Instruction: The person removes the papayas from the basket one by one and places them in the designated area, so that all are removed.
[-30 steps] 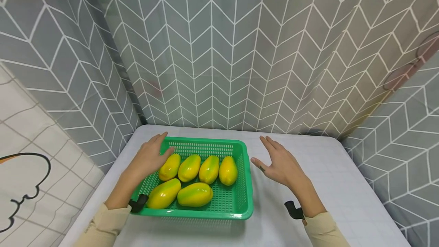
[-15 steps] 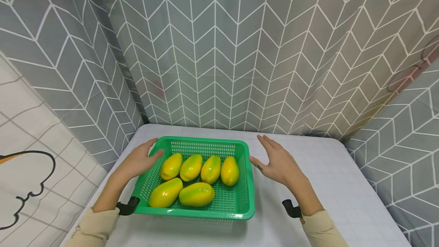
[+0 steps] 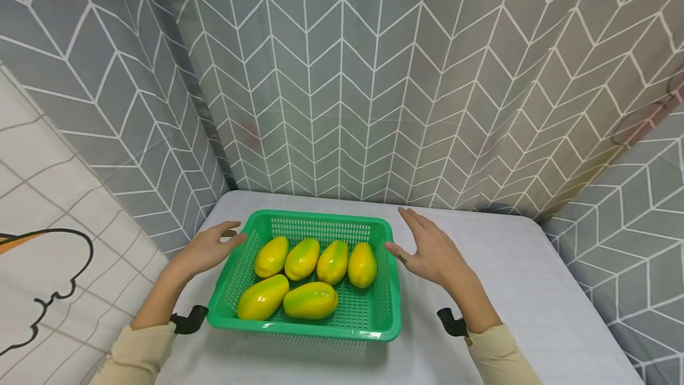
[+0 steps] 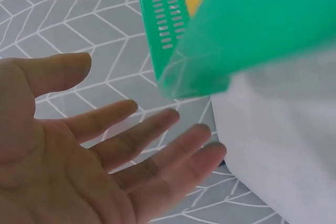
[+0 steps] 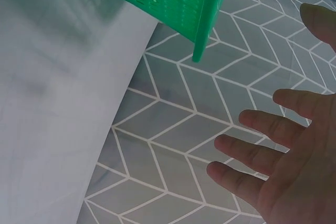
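A green plastic basket (image 3: 309, 330) with slotted walls sits on the table, holding several glossy yellow-green fruits that look like papayas (image 3: 310, 300). My left hand (image 3: 205, 249) hovers just beyond the basket's left side, thumb tip close to the rim. In the left wrist view that hand (image 4: 89, 156) shows its fingers spread and nothing in the palm, with the basket's green side (image 4: 252, 30) above. To the right of the basket is my right hand (image 3: 434, 254), fingers extended and thumb near the right rim. In the right wrist view its palm (image 5: 302, 166) faces the basket (image 5: 173, 3) and holds nothing.
A white cloth covers the table (image 3: 481, 242). Grey curtains with white chevron lines (image 3: 347, 106) hang behind and to both sides. At the left hangs a white gridded cloth (image 3: 43, 195) with a black-outlined drawing. Each wrist carries a black mount (image 3: 189, 319).
My left hand has moved left and slightly down, from over the basket's left rim to outside it. The right hand stays about where it was. The view has shifted slightly; the fruits keep their places.
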Demonstrator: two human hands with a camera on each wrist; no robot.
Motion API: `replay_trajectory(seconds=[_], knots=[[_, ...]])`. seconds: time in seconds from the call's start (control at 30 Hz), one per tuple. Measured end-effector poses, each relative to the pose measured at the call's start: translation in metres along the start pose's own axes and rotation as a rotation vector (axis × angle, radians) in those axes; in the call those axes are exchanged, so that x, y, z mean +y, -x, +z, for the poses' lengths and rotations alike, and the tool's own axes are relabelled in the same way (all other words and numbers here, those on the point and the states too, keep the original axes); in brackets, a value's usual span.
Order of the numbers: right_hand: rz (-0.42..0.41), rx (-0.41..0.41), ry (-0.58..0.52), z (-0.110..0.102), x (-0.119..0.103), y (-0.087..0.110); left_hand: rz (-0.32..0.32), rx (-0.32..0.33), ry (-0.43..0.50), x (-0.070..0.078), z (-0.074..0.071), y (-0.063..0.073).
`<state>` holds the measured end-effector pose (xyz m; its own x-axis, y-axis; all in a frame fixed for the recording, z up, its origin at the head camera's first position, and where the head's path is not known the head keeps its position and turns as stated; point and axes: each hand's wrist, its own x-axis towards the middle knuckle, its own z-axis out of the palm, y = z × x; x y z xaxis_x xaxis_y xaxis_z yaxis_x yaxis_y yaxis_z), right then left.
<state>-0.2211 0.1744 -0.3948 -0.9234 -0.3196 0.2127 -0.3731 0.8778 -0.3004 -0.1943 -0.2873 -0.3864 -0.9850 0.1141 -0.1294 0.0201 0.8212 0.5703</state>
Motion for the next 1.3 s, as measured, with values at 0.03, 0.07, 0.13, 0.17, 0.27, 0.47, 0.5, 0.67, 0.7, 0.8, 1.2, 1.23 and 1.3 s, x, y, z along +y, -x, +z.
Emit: replay_trajectory(seconds=[0.03,0.07,0.13,0.17,0.27,0.47,0.5,0.67,0.7,0.8,1.2,1.23,1.3], knots=[[-0.001,0.000,-0.002,0.000,-0.001,0.000,-0.004,-0.008,0.016,-0.002,0.000,0.000],[-0.001,0.000,-0.003,0.000,-0.001,-0.001,-0.008,-0.019,0.035,-0.003,0.000,0.000],[-0.003,0.000,-0.004,0.000,-0.003,-0.002,-0.023,-0.044,0.092,-0.007,-0.001,-0.001],[-0.006,0.002,0.000,0.000,-0.003,-0.002,-0.029,-0.057,0.126,-0.009,-0.001,-0.001],[-0.007,0.001,0.004,-0.001,-0.006,-0.004,-0.046,-0.089,0.220,-0.015,0.000,-0.002],[-0.014,-0.004,-0.006,-0.001,-0.010,-0.007,-0.052,-0.121,0.298,-0.029,0.004,0.000],[-0.017,-0.004,-0.007,-0.002,-0.011,-0.008,-0.051,-0.128,0.314,-0.032,0.005,0.000],[-0.033,-0.004,-0.009,-0.004,-0.015,-0.014,-0.029,-0.153,0.385,-0.041,0.010,0.002],[-0.037,-0.004,-0.012,-0.005,-0.016,-0.015,-0.026,-0.155,0.400,-0.042,0.010,0.002],[-0.053,-0.001,-0.020,-0.006,-0.019,-0.019,-0.007,-0.161,0.434,-0.045,0.012,0.002],[-0.073,-0.028,-0.069,-0.006,-0.032,-0.029,-0.020,-0.140,0.551,-0.053,0.018,-0.007],[-0.073,-0.032,-0.075,-0.006,-0.032,-0.030,-0.022,-0.139,0.558,-0.054,0.018,-0.008],[-0.072,-0.042,-0.086,-0.006,-0.033,-0.031,-0.019,-0.143,0.571,-0.054,0.019,-0.010]])
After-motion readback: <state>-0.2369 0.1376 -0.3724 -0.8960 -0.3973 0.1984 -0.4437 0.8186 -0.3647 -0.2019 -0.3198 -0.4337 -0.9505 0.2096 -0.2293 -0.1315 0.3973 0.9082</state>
